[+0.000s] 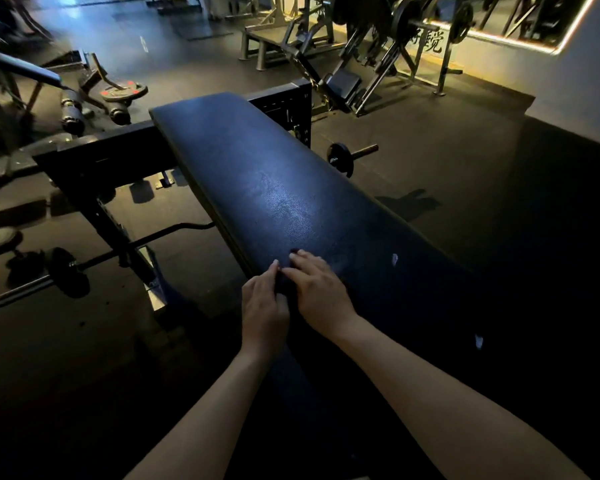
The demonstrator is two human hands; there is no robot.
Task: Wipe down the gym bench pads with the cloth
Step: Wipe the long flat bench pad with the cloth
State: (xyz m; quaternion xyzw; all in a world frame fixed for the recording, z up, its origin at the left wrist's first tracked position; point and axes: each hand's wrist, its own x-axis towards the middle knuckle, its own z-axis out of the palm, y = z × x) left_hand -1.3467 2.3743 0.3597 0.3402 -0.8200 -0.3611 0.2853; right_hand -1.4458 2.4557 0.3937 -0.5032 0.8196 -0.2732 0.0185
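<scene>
Here, from the head camera, a long dark padded bench [291, 188] runs away from the viewer in a dim gym. Two bare forearms reach to its near left edge. The right grip [317, 289] lies flat on the pad, fingers straight and close together, pressing down. The left grip [264, 306] sits just beside it at the pad's edge, fingers bent; it is too dark to tell whether it pinches anything. A dark cloth [285, 285], barely distinct from the pad, lies between the two, touching both. On the floor, a barbell [66, 271] lies left of the bench and a short loaded bar [347, 155] lies to its right.
</scene>
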